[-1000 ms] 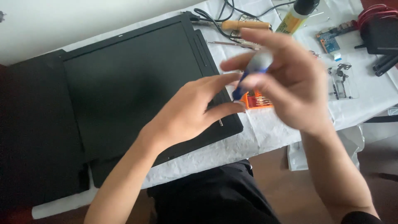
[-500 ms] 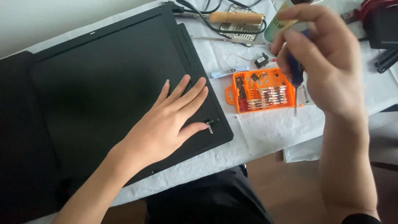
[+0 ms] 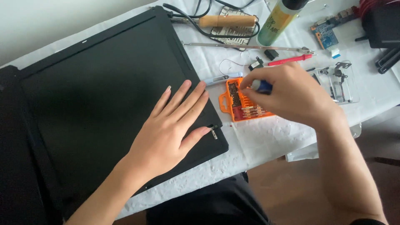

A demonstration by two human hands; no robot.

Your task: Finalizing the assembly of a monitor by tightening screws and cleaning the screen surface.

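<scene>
1. The left hand lies flat, palm down, on the large black rectangular laptop screen panel; its fingers are spread and released, gripping nothing.
2. The thumb of that hand points toward a small silver metal hinge tab at the panel's lower right corner, just beside it.
3. The right hand hovers over the orange plastic bit case, which lies open on the white cloth-covered table just to the right of the panel's edge.
4. The right fingers are clenched around a blue-and-white screwdriver handle; the tool's tip is hidden, so whether it touches the case cannot be told.
5. Rows of small metal bits show inside the case, partly covered by the right hand.
6. A slim white-and-blue pen-shaped tool lies on the cloth touching the case's upper left corner, beside the panel.
7. Farther from the panel, beyond the case, lie a wooden-handled soldering iron with a black cable, a green-yellow cylindrical spray can and a red probe.
8. A blue circuit board and a clear plastic tray of small metal parts lie well to the right of the case.
</scene>
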